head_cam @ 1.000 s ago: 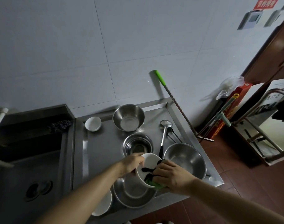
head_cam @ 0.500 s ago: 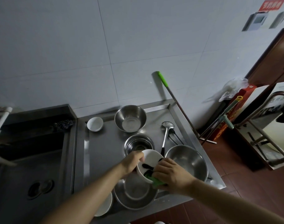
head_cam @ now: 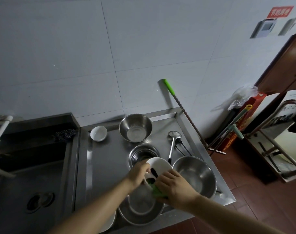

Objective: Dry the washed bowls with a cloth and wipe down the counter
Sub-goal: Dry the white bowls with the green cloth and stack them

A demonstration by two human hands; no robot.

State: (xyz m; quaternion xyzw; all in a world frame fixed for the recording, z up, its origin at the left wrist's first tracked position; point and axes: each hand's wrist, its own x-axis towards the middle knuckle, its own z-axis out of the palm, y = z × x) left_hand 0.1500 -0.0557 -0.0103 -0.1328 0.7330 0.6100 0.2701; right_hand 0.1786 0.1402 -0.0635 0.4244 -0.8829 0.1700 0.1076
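Bare forearms; bare hands (head_cam: pixel 160 180); no visible sleeves

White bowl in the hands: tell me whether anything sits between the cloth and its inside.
Nothing visible does. The left hand grips the white bowl by its rim, and the right hand already presses the green cloth against it at the near rim.
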